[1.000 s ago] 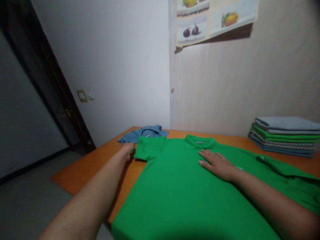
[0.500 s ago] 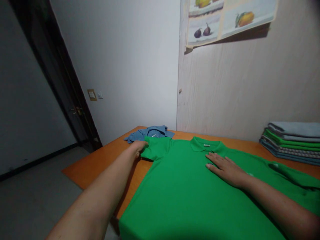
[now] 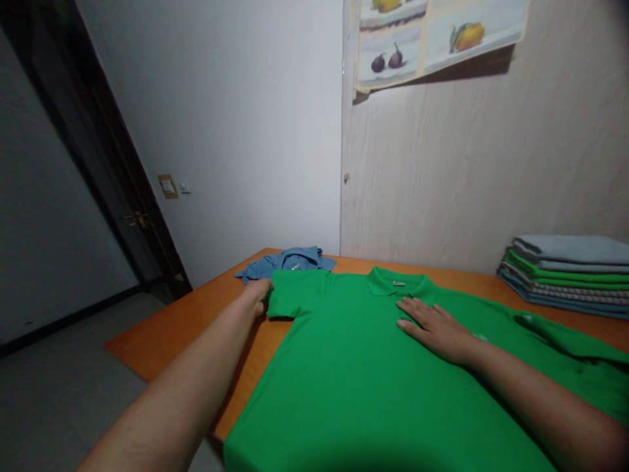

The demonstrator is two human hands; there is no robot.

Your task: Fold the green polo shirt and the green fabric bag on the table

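The shirt (image 3: 334, 373) lies spread across the table (image 3: 196, 328), and my right hand (image 3: 435, 329) rests flat on it near the collar (image 3: 381, 284), stretched out, clasping nothing. Over at the sleeve (image 3: 299, 292), my left hand (image 3: 258, 296) meets the edge; whether it's pinching cloth, I can't tell.

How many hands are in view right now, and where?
2: left hand, partly hidden, at the end of a sleeve of the green shirt; right hand flat on the shirt, just below the collar.
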